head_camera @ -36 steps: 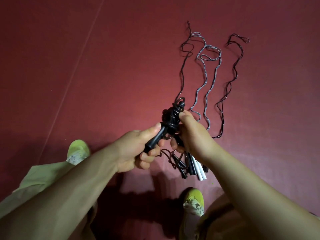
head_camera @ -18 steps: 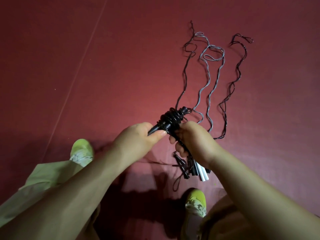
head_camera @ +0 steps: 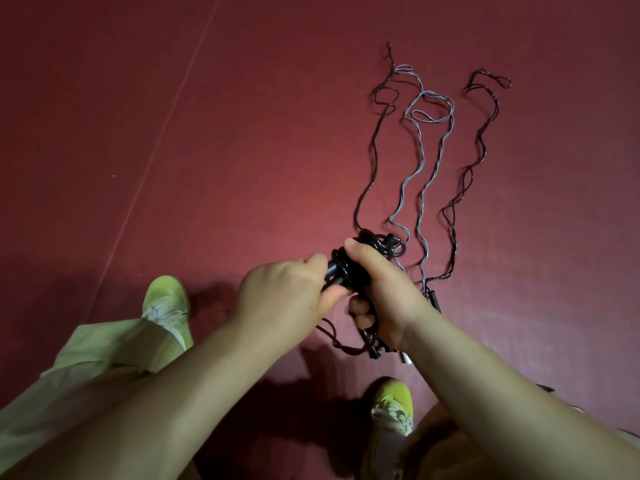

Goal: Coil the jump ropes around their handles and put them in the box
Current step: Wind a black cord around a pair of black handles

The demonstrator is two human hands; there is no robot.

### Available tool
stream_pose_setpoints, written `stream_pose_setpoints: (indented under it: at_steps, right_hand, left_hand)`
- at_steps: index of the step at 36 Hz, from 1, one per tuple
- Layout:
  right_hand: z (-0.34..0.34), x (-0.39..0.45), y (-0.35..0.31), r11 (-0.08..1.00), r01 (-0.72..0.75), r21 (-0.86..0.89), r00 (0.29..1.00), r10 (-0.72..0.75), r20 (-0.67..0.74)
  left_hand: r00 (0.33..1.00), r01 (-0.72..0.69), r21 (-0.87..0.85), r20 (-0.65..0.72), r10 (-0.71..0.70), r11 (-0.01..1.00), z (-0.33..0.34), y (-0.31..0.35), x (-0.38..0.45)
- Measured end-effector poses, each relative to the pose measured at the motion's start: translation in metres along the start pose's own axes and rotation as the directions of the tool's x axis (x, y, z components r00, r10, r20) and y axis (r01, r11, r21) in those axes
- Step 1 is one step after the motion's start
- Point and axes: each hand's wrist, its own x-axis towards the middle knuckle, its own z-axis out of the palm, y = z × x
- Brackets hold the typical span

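Observation:
A black jump rope point(head_camera: 375, 247) is partly coiled round its black handles, held up over the floor. My left hand point(head_camera: 287, 292) grips the lower end of the handles. My right hand point(head_camera: 381, 289) wraps round the coiled bundle, thumb on top. The rope's loose tail point(head_camera: 372, 161) trails away across the floor. A grey rope point(head_camera: 426, 157) and another dark rope point(head_camera: 471, 161) lie stretched out beside it. More handles point(head_camera: 375, 351), black and one white, lie on the floor under my right wrist. No box is in view.
The floor point(head_camera: 242, 133) is dark red with a thin pale line running diagonally at the left. My two yellow-green shoes point(head_camera: 168, 303) point(head_camera: 393, 407) and light trouser leg point(head_camera: 100, 351) are at the bottom.
My right hand has moved up from beside the coil and now wraps over it. The loose tail of the black rope has shortened a little. The view has shifted slightly.

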Motion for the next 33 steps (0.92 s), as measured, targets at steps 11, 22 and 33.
stream_pose_setpoints:
  at_steps: [11,22,33]
  right_hand:
    - [-0.012,0.0,-0.019,0.928,0.312,0.201,0.923,-0.347,0.166]
    - [-0.019,0.003,-0.016,0.945,0.323,-0.039,0.93,-0.31,0.198]
    - [-0.021,-0.001,-0.023,0.93,0.339,-0.141,0.917,-0.293,0.272]
  left_hand:
    - [0.586,0.804,-0.481,0.74,0.331,-0.349,-0.018,-0.001,0.008]
    - [0.583,0.795,-0.479,0.772,0.253,-0.372,-0.015,0.007,0.004]
    - [0.636,0.747,-0.52,0.74,0.219,-0.415,-0.013,0.002,0.005]
